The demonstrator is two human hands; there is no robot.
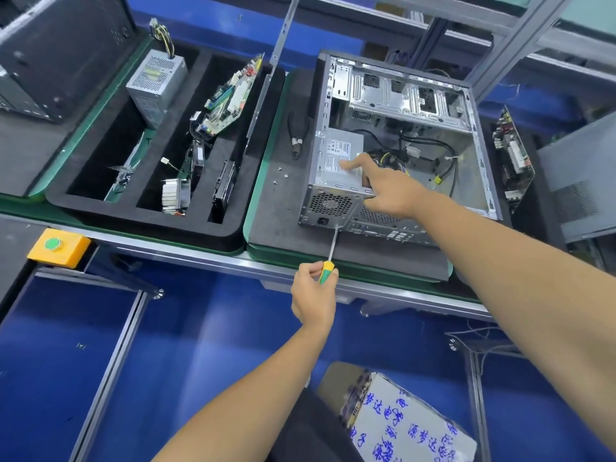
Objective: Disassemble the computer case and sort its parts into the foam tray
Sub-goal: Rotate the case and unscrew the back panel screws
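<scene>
A dark mat (283, 208) on a metal-framed bench lies above a blue floor (200, 355). The open computer case (393, 145) sits on it, under the right hand (383, 185), whose straight fingers press the power supply (340, 158). Left of that hand lies the foam tray (213, 228), holding parts in 3 slots. The left hand (313, 295) grips a screwdriver (328, 261), tip at the case's rear.
</scene>
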